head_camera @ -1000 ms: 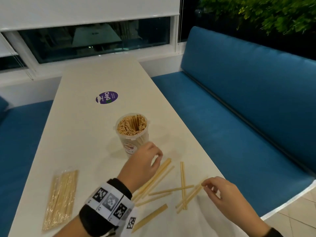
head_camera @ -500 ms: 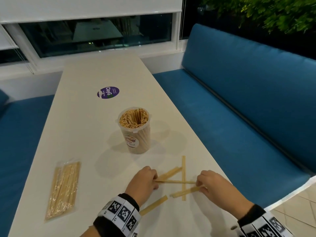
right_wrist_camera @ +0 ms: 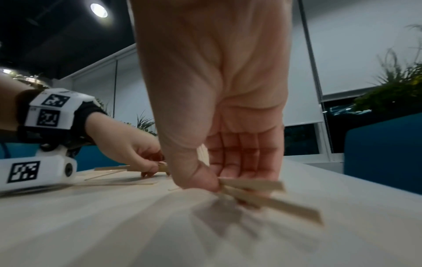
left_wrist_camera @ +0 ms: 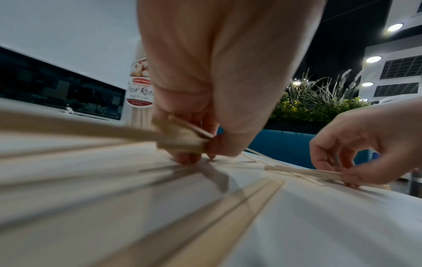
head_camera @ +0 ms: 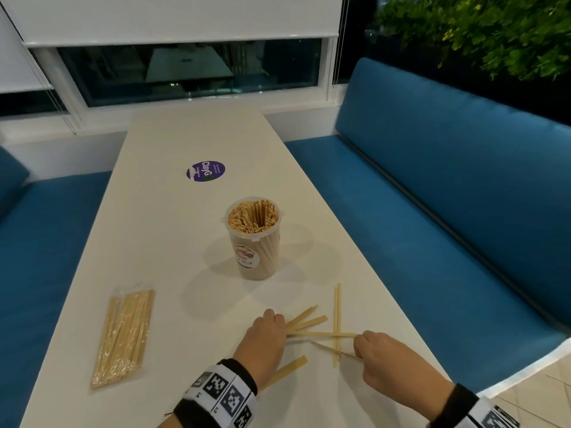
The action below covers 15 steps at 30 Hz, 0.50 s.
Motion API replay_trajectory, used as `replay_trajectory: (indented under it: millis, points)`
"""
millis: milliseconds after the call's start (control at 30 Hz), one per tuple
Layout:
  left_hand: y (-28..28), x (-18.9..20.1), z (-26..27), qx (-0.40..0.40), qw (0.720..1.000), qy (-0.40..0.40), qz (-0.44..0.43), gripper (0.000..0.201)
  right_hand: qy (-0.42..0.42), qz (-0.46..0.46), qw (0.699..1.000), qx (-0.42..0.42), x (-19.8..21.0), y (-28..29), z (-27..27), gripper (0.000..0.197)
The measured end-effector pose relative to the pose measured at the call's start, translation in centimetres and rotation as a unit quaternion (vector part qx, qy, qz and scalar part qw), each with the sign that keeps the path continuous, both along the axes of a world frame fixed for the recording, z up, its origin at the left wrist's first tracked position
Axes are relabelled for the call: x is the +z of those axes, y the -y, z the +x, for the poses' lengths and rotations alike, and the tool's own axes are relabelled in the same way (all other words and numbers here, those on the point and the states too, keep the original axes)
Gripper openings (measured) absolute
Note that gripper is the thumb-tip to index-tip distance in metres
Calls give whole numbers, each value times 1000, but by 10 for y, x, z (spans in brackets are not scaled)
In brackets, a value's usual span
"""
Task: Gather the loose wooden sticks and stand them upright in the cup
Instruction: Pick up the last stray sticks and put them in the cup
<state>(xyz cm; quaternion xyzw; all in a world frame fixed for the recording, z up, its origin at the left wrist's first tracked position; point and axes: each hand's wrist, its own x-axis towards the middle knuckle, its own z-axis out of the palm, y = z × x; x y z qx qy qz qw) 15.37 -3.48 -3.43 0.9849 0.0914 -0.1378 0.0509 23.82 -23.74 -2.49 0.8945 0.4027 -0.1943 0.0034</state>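
Observation:
A clear plastic cup [head_camera: 254,242] packed with upright wooden sticks stands mid-table. Near the front edge my left hand [head_camera: 282,330] pinches the ends of a few flat sticks [head_camera: 307,319] that fan out to the right; the left wrist view shows that pinch [left_wrist_camera: 182,140] low over the table. My right hand [head_camera: 358,347] pinches two or three thin sticks [right_wrist_camera: 262,195] between thumb and fingers. A pair of loose sticks [head_camera: 336,307] lies lengthwise between the hands, crossed by a sideways stick [head_camera: 321,334]. One more stick [head_camera: 290,369] lies by my left wrist.
A sealed clear packet of sticks [head_camera: 123,335] lies at the table's left. A purple round sticker [head_camera: 205,171] sits farther back. Blue bench seats [head_camera: 432,211] run along both sides, and the table's right edge [head_camera: 411,329] is close to my right hand.
My left hand came down from beside the cup to the loose sticks and closed on a few. My right hand drew inward and now holds thin sticks lifted at one end.

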Motion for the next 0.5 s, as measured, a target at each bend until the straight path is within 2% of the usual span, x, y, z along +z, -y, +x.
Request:
replay_trajectory:
  millis: [100, 167, 233, 367, 500]
  points:
    - [-11, 3, -5, -22, 999, -20, -22, 31, -58, 15, 998, -24, 18, 3, 0, 12]
    - [-17, 7, -9, -14, 997, -19, -76, 33, -94, 30, 995, -23, 28, 3, 0, 20]
    - [-21, 10, -16, -41, 996, -30, -72, 30, -112, 34, 993, -20, 32, 2, 2, 25]
    - [-36, 10, -23, -49, 995, 6, -91, 10, -83, 91, 991, -50, 27, -10, 4, 8]
    - [-38, 18, -31, 5, 985, 23, -172, 10, -59, 100, 991, -60, 9, -29, 8, 25]
